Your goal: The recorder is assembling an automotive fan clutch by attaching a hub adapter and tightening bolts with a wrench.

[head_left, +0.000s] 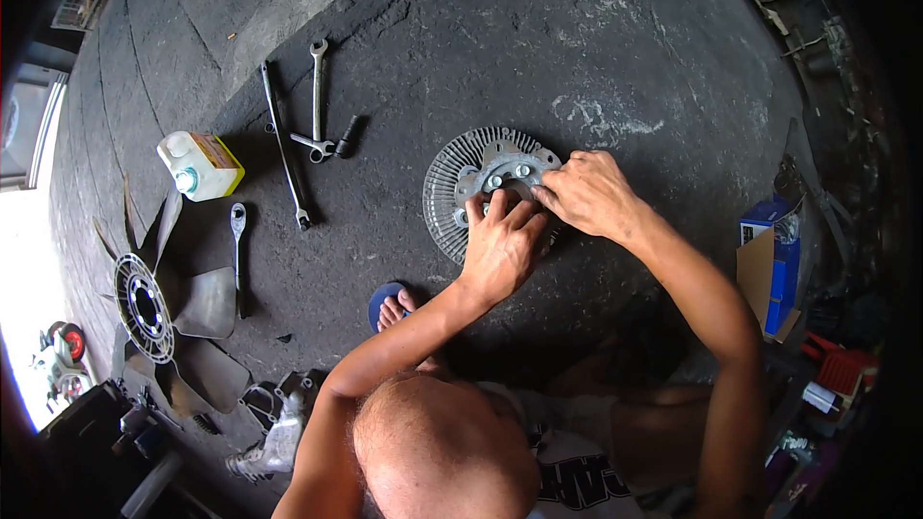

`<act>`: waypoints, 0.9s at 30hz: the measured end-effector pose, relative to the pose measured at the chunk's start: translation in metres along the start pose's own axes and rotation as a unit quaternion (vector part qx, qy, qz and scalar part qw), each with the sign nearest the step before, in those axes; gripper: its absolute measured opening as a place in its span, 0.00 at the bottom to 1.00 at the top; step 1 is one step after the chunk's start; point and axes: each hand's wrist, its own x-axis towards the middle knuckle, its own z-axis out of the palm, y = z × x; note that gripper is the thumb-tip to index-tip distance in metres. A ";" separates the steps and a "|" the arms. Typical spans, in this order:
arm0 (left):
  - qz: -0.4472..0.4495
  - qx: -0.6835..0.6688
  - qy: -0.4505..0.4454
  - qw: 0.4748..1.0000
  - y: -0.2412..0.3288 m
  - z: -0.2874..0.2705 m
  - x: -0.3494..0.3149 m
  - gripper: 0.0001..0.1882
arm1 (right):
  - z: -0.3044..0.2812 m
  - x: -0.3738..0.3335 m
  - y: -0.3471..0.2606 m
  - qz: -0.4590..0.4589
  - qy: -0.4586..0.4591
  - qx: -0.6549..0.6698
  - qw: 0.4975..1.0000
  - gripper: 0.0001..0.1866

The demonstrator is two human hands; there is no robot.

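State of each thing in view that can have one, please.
Finned disc: lying flat, bolts in place
Left hand: on the disc, fingers bent
Right hand: touching the disc's right side
Jug: capped
Blue box: flap open
Bladed fan: lying apart from the disc

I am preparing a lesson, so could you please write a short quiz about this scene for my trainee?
1. How many hands touch the finned metal part?
2. True or false: the blue box is right of that part in the picture.
3. Which is nearest the bladed fan: (a) ratchet, (b) blue box, (c) finned metal part?

Key: 1. Two, left hand and right hand. 2. True. 3. a.
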 end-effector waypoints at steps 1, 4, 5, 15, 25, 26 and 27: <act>-0.008 0.003 -0.001 1.000 0.002 -0.002 0.001 0.16 | -0.003 -0.002 -0.001 -0.002 -0.001 0.001 1.000 0.13; -0.015 0.000 -0.001 1.000 0.002 0.003 0.000 0.15 | -0.004 -0.006 0.002 -0.053 0.091 0.022 0.994 0.13; -0.013 -0.007 0.000 1.000 0.000 0.005 0.000 0.15 | -0.002 -0.006 0.004 -0.052 0.091 0.020 0.994 0.13; -0.005 -0.063 -0.029 0.998 -0.004 0.001 -0.001 0.16 | 0.011 -0.008 0.005 -0.035 0.083 -0.001 0.996 0.11; 0.042 0.022 -0.022 0.999 -0.001 0.001 0.002 0.13 | 0.000 0.001 -0.003 -0.010 -0.020 -0.035 0.999 0.10; 0.035 -0.005 -0.006 0.999 -0.001 0.001 0.003 0.13 | 0.003 -0.002 -0.002 -0.010 -0.020 -0.036 0.999 0.10; 0.027 -0.032 0.010 0.999 -0.001 0.002 0.003 0.14 | 0.006 -0.005 0.001 -0.032 0.069 -0.038 0.996 0.10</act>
